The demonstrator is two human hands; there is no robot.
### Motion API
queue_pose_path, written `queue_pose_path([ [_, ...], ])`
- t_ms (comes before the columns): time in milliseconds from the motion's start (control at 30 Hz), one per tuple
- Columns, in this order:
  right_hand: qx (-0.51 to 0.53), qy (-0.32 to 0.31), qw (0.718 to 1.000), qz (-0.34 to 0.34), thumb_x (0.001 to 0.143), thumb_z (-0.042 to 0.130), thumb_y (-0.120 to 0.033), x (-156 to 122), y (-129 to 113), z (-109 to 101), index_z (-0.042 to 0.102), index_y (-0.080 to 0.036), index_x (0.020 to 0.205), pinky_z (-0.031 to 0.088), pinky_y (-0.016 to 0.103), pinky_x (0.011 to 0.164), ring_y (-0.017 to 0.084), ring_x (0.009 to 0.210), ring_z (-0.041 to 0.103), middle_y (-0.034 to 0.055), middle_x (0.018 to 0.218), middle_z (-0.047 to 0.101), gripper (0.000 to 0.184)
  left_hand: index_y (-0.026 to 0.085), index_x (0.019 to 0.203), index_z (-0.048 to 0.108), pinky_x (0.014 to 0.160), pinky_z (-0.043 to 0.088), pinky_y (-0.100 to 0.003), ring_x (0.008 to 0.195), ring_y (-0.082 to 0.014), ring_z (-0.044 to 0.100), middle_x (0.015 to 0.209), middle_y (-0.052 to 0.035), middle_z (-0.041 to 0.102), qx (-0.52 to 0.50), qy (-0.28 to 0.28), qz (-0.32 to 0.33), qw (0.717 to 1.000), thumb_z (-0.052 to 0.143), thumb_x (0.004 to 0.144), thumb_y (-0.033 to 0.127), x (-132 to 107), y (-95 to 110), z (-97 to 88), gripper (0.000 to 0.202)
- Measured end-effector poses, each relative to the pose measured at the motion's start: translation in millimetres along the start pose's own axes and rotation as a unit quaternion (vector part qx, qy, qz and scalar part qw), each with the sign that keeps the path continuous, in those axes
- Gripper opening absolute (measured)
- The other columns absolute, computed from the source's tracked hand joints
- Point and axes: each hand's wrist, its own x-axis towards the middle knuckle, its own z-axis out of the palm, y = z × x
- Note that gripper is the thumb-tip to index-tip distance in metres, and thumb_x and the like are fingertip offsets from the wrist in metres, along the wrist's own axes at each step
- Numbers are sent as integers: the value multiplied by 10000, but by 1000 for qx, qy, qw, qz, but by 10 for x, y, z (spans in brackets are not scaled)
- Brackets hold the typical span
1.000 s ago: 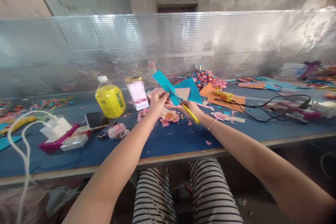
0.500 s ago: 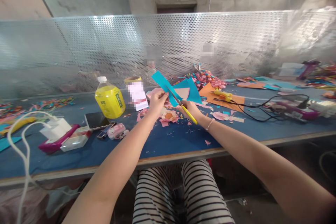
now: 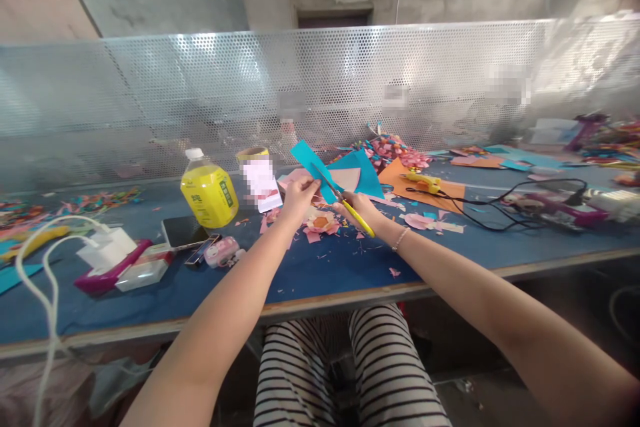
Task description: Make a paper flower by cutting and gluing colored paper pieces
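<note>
My left hand [image 3: 301, 193] pinches the lower edge of a blue paper strip [image 3: 304, 153], which tilts up to the left above the table. In my right hand [image 3: 361, 208] is a pair of scissors [image 3: 358, 217] with yellow handles, the blades pointing up and left across the strip. Behind the strip lie a larger blue sheet [image 3: 369, 172] and a pink sheet [image 3: 350, 177]. Below my hands a pink paper flower [image 3: 323, 220] rests among scraps on the blue table [image 3: 320, 273].
Left of my hands stand a bottle of yellow drink [image 3: 209, 193], a propped phone [image 3: 263, 187] and a power strip [image 3: 107, 268] with white chargers. To the right, a yellow glue gun [image 3: 423, 182] lies on orange paper [image 3: 453, 195], its black cable trailing. A perforated metal screen [image 3: 200, 93] runs behind.
The blue strip has shifted slightly, and the scissors' handles have moved a little to the left. Both hands keep their hold, and the view has tilted very slightly.
</note>
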Motion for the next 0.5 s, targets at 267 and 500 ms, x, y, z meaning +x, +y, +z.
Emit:
queue_pose_path([
  [267,25,-14,1000,9,777,401,-545,-21,-36,-37,512,-128,803,320,207,517,110,559,448,31,638,523,432,147,668,560,525,465,-238,521,-100,542,588,24,561,-30,-18,-20,999,659,612,377,-24,-7,52,257],
  [500,38,-8,999,-3,776,387,-541,-32,-35,-38,465,-148,743,288,206,505,94,538,405,2,598,465,402,144,655,569,508,455,-220,521,-98,547,571,22,570,-26,-15,-31,999,664,604,387,-37,14,67,266],
])
